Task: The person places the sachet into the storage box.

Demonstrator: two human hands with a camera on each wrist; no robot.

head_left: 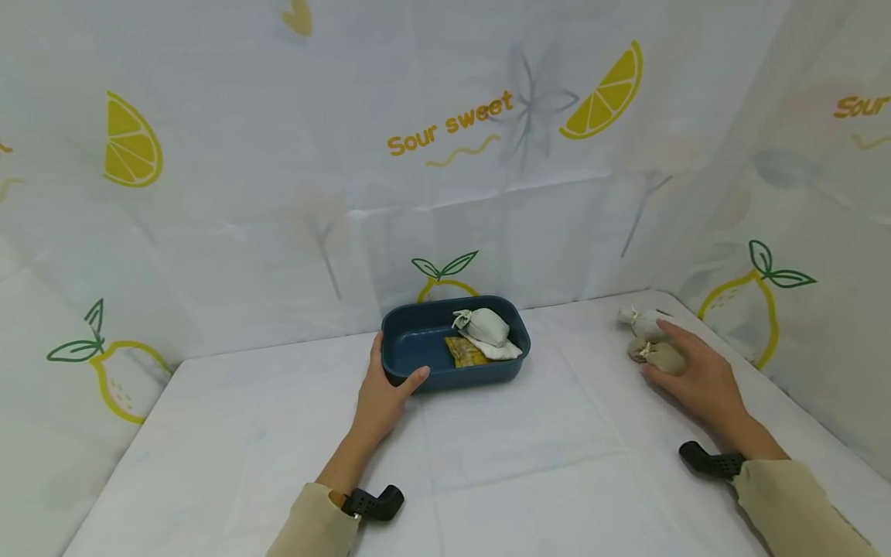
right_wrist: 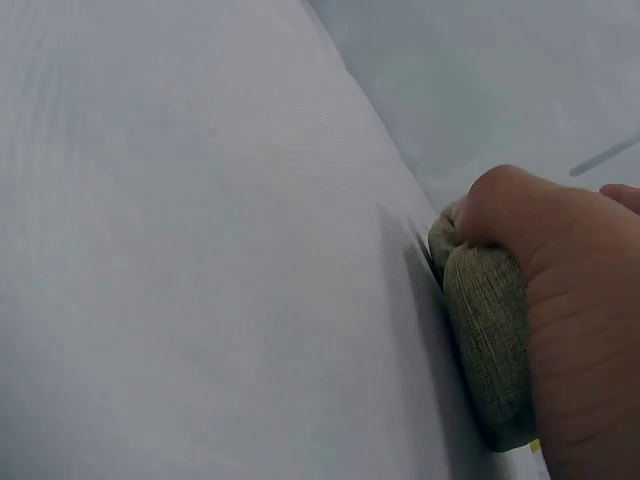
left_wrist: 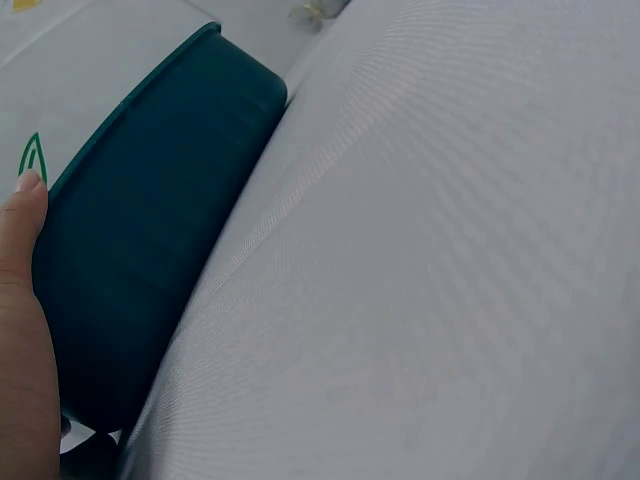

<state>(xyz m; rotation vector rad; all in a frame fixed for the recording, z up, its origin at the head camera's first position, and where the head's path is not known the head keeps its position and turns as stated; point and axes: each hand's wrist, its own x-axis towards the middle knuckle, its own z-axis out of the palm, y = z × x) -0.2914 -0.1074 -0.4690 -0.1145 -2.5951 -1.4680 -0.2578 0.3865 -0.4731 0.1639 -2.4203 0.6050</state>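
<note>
A dark blue rectangular container [head_left: 418, 348] stands on the table near the back. My left hand [head_left: 379, 396] grips its left end, thumb over the near rim; in the left wrist view the thumb [left_wrist: 18, 240] lies along the container's side wall [left_wrist: 150, 220]. Inside, at the right, are a pale tied cloth pouch [head_left: 487, 326], a flat white piece [head_left: 503, 350] and a yellow patterned packet [head_left: 465, 352]. At the right, my right hand [head_left: 703, 381] holds an olive tied cloth pouch [head_left: 664, 357] between thumb and fingers. A whitish tied pouch [head_left: 642, 320] lies just behind it, partly covered by the fingers.
A white cloth covers the table [head_left: 529, 464]. White sheets [head_left: 264, 193] printed with lemons rise behind and at both sides, the right one close to the right hand. Each wrist wears a black strapped device [head_left: 376, 504].
</note>
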